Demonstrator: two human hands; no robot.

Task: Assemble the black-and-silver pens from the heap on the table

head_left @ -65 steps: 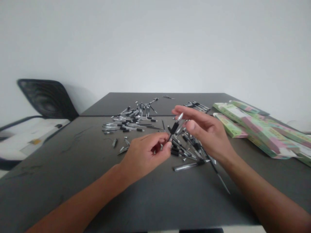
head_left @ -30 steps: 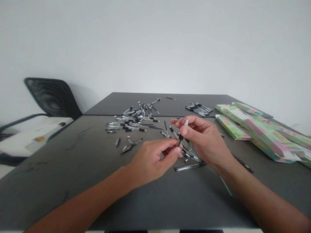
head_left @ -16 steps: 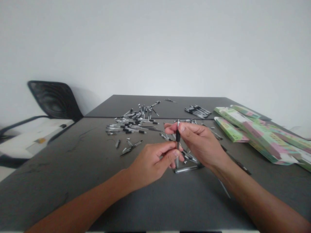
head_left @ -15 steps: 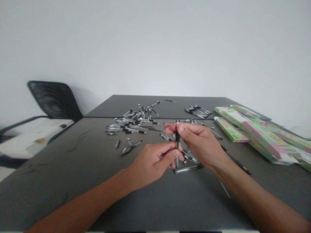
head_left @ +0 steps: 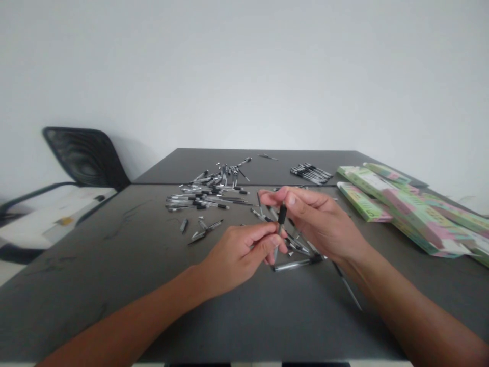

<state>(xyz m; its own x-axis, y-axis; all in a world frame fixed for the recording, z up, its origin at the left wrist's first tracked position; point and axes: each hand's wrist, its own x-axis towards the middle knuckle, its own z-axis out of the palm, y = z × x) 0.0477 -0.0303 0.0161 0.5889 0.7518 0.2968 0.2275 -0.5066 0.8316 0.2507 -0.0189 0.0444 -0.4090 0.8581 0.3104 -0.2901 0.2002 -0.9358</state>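
A pen with a black grip and clear barrel [head_left: 281, 214] stands nearly upright between my hands, leaning slightly right at its top. My left hand [head_left: 244, 252] pinches its barrel low down. The thumb and index finger of my right hand [head_left: 317, 216] close on its top end, where the tip is hidden by the fingers. Just below lies another clear pen [head_left: 294, 265] with a black grip, flat on the table. Behind and under my right hand are several loose pens and pen parts [head_left: 300, 246], partly covered by it.
A heap of pens and parts [head_left: 210, 193] lies left of centre, with a few loose pieces [head_left: 204, 232] nearer me. A neat row of pens [head_left: 311, 173] is at the back. Green-and-pink boxes [head_left: 412, 209] are piled right. A black chair [head_left: 86, 158] stands left of the table [head_left: 114, 275].
The top of the upright pen has tipped a little to the right. My right hand's fingers have shifted slightly at its top; my left hand keeps its pinch almost in place.
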